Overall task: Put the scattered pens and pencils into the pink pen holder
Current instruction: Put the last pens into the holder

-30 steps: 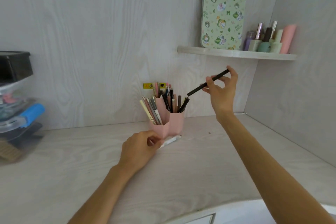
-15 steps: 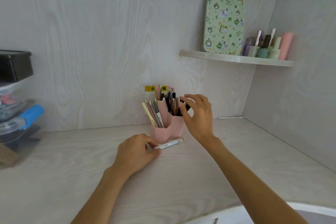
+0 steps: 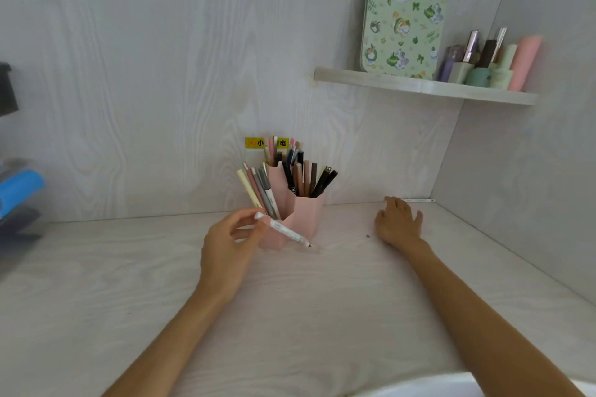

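Note:
The pink pen holder [image 3: 308,213] stands on the desk against the back wall, with several pens and pencils upright in its compartments. My left hand [image 3: 230,245] is just left of the holder and grips a white pen [image 3: 285,230] lifted off the desk, its tip pointing down to the right. Further right, my right hand [image 3: 398,222] hovers low over the desk, fingers apart and holding nothing. A thin white pen [image 3: 417,200] lies against the back wall just beyond its fingertips.
A wall shelf [image 3: 425,87] at the upper right carries a green patterned board [image 3: 404,10] and several bottles. Stacked storage boxes with a blue item [image 3: 19,190] stand at the left edge. A side wall closes the desk on the right.
My right hand put the black pen into the holder, then moved right towards the pen by the wall. My left hand picked the white pen up off the desk.

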A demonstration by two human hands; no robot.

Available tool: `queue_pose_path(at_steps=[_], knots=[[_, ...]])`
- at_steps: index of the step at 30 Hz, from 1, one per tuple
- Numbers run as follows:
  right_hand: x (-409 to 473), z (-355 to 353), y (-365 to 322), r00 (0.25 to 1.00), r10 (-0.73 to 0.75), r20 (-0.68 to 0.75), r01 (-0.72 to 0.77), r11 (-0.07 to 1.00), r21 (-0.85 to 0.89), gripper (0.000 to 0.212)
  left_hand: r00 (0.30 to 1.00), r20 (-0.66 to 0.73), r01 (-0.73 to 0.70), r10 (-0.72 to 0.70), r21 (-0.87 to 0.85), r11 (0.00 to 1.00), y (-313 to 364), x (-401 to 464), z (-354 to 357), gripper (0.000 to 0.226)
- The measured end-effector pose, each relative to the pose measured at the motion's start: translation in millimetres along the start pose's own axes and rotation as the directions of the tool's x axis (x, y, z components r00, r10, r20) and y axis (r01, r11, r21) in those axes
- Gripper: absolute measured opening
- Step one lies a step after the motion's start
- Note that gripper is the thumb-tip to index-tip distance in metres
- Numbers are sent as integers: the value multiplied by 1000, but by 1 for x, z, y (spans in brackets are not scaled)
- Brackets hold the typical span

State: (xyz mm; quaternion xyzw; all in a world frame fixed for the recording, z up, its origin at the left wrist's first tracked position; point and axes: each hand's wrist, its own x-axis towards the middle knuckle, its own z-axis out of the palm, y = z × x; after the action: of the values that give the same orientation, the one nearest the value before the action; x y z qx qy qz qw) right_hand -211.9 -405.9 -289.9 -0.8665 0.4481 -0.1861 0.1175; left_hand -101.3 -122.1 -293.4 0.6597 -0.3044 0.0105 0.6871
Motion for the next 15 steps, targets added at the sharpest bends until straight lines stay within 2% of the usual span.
queue_pose_path(at_steps=[4, 8, 13, 15], knots=[[18, -1, 10, 999, 1, 32, 2, 997, -83, 49, 993, -108, 34, -46, -105, 994, 0, 3, -1, 11], [25, -1, 8, 995, 59, 85, -53, 996, -73, 49, 989, -141, 25, -47, -151, 988, 2, 3, 0, 9], [31, -3, 10, 999, 41, -7, -41, 987, -156, 41, 989, -148, -9, -10, -128, 992, 0, 2, 1, 9], [29, -5, 10, 999, 33, 4, -32, 990, -135, 38, 988, -154, -28, 9, -118, 993, -1, 3, 1, 8]])
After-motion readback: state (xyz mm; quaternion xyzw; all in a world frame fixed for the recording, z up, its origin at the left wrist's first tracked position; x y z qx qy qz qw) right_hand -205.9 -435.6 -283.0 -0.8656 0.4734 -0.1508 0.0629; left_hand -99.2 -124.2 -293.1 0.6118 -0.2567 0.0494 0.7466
